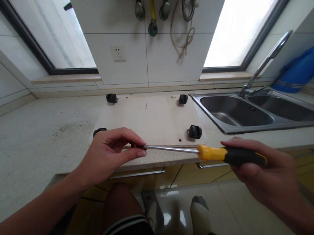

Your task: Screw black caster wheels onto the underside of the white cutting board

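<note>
My right hand (pixel 258 164) is wrapped round the yellow and black handle of a screwdriver (pixel 172 149), whose metal shaft points left. At its tip, my left hand (pixel 113 152) pinches a small dark piece (pixel 140 147) that looks like a screw; the fingers partly hide it. Both hands are in front of a pale flat board (pixel 152 121) lying on the counter. Black castors stand on the board near its corners: one at back left (pixel 111 98), one at back right (pixel 183 99), one at front right (pixel 195 132). A further castor (pixel 99 131) is partly behind my left hand.
A double steel sink (pixel 236 109) with a tall tap (pixel 265 64) is set into the counter (pixel 41 138) on the right. Beyond it lies a blue bag-like thing (pixel 297 70). Cabinet handles (pixel 136 174) run below the counter edge. Pipes and a socket (pixel 118 53) are on the wall.
</note>
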Motion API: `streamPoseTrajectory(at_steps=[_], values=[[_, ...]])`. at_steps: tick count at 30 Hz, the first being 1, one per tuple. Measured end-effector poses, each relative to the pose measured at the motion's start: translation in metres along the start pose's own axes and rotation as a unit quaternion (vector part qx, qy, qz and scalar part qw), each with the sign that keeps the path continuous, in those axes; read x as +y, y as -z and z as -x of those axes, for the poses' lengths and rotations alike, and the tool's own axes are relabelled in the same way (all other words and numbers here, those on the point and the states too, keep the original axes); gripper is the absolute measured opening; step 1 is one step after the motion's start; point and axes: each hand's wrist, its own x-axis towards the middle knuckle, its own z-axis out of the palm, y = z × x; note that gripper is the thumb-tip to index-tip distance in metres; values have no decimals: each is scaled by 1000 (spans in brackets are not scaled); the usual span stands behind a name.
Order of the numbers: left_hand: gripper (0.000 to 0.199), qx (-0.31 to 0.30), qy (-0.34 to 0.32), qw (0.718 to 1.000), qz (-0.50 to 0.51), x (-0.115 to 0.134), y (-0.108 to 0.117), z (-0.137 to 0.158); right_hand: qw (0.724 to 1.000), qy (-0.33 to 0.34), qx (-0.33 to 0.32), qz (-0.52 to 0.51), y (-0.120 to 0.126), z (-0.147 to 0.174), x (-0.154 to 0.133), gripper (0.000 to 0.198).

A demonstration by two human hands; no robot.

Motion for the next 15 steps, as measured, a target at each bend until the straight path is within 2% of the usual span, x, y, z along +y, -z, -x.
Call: streamPoseTrajectory(at_steps=[4, 9, 15], values=[[18, -5, -3, 1000, 2, 2, -3, 2, 999, 24, -18, 22, -4, -6, -11, 27], [14, -11, -5, 1000, -12, 3, -2, 2, 999, 26, -3, 38, -3, -6, -13, 29], [17, -5, -4, 1000, -10, 4, -3, 2, 1000, 7, -14, 22, 0, -2, -6, 32]])
